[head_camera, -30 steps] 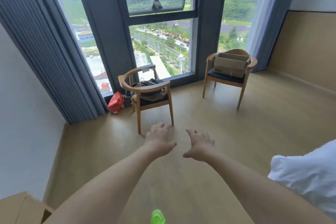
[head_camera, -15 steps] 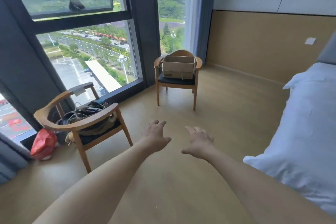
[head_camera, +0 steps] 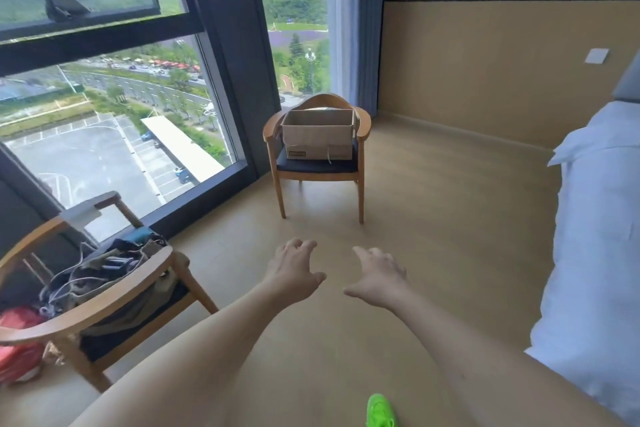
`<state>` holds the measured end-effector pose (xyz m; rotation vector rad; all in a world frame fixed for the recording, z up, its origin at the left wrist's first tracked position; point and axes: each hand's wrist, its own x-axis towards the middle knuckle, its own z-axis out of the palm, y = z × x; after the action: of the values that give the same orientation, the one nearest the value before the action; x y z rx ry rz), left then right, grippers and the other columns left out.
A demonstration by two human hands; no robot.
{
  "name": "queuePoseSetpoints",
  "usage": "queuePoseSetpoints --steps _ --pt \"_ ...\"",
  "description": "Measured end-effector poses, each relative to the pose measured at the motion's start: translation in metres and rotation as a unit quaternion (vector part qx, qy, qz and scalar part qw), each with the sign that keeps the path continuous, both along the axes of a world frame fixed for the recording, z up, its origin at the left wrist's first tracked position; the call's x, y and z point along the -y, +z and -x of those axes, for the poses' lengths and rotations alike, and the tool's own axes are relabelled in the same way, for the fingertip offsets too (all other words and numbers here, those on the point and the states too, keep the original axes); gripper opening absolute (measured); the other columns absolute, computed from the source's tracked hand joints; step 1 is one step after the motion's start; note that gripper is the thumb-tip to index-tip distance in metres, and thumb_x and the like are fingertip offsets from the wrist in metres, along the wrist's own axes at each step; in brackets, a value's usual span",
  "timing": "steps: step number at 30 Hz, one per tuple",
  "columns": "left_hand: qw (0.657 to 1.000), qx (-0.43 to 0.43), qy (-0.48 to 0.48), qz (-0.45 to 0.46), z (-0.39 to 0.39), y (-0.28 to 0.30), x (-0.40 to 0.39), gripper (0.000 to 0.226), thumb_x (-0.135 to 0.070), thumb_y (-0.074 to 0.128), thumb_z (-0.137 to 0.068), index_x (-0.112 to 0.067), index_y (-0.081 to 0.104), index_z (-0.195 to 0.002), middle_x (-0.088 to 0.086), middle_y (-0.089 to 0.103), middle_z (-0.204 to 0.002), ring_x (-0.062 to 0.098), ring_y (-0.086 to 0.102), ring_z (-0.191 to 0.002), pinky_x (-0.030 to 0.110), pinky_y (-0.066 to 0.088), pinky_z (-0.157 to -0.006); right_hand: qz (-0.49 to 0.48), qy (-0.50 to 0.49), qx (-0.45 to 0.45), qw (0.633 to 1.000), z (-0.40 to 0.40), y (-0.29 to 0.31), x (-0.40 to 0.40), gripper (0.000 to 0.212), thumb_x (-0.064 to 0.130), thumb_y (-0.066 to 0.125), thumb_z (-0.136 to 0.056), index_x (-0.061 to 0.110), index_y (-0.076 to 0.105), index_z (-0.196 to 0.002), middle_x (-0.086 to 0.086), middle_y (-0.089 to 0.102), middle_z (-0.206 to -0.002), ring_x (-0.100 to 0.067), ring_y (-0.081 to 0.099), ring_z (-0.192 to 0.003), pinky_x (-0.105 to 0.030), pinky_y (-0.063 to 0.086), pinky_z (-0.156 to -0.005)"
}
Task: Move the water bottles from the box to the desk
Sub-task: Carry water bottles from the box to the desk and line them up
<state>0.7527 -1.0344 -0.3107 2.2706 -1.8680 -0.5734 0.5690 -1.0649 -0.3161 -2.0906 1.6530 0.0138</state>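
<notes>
Compared with half a second ago, the wooden armchair with the dark seat cushion [head_camera: 318,163] now stands nearer and closer to the middle of the view, and the open brown cardboard box [head_camera: 318,139] on it looks larger. The second wooden armchair [head_camera: 100,291], loaded with a heap of dark bags and cables [head_camera: 104,270], has slid lower and to the left edge, and the red bag [head_camera: 17,347] behind it is now partly cut off by the frame. A bright green shoe [head_camera: 380,411] has come into view at the bottom edge, which was not visible half a second ago.

The left hand [head_camera: 292,270] and the right hand [head_camera: 377,282] are stretched forward over the light wooden floor [head_camera: 450,218], as before. Both hold nothing; their fingers are spread and loosely bent, and the two hands are near each other but apart.

The box sits on the seat cushion between the armrests, well apart from the hands. Its top flaps are open, a dark label is on its front lower left, and a thin string hangs on the front. The inside is not visible, so I cannot tell if bottles are there. The white bed cover [head_camera: 595,253] fills the right side.
</notes>
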Motion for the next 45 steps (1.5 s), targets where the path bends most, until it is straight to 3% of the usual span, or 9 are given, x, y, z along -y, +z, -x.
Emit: queuePoseSetpoints --steps 7,17,22,33,45 --pt "0.998 -0.023 0.057 0.011 -0.006 0.016 0.162 0.075 -0.04 0.071 -0.09 -0.023 0.038 -0.155 0.006 0.039 -0.155 0.028 0.036 -0.142 0.044 0.041 -0.114 -0.006 0.012 0.022 1.0 0.003 0.017 0.171 0.087 0.056 0.071 -0.083 0.031 0.03 -0.156 -0.005 0.038 -0.154 -0.029 0.034 -0.144 -0.046 0.034 -0.111" --pt "0.999 -0.008 0.038 0.014 -0.018 0.021 0.335 0.071 -0.038 0.07 -0.092 -0.025 0.039 -0.154 0.005 0.041 -0.154 0.027 0.038 -0.141 0.042 0.043 -0.113 -0.03 0.01 0.03 0.999 -0.033 0.01 0.342 0.087 0.056 0.07 -0.084 0.032 0.029 -0.157 -0.006 0.038 -0.155 -0.03 0.034 -0.144 -0.048 0.032 -0.113" --pt "1.0 0.009 0.011 0.026 -0.057 0.015 0.444 0.07 -0.038 0.071 -0.094 -0.025 0.039 -0.154 0.005 0.039 -0.158 0.028 0.035 -0.144 0.042 0.042 -0.112 -0.027 -0.007 0.022 0.999 -0.069 0.0 0.441 0.086 0.055 0.071 -0.085 0.031 0.029 -0.157 -0.006 0.039 -0.155 -0.031 0.035 -0.145 -0.049 0.032 -0.115" --pt "0.999 -0.009 -0.025 0.02 -0.164 0.019 0.682 0.064 -0.04 0.069 -0.091 -0.024 0.045 -0.148 0.007 0.047 -0.143 0.03 0.042 -0.132 0.045 0.046 -0.105 -0.023 -0.035 -0.01 0.999 -0.175 0.013 0.66 0.08 0.056 0.069 -0.087 0.029 0.034 -0.153 -0.006 0.047 -0.146 -0.031 0.044 -0.136 -0.045 0.041 -0.107" --pt "0.999 -0.024 0.007 -0.032 -0.234 -0.036 0.857 0.062 -0.042 0.069 -0.092 -0.025 0.044 -0.146 0.008 0.047 -0.145 0.03 0.042 -0.134 0.045 0.045 -0.104 -0.071 -0.018 -0.008 0.997 -0.246 -0.025 0.84 0.08 0.052 0.07 -0.089 0.025 0.034 -0.155 -0.009 0.046 -0.148 -0.033 0.042 -0.137 -0.047 0.043 -0.108"
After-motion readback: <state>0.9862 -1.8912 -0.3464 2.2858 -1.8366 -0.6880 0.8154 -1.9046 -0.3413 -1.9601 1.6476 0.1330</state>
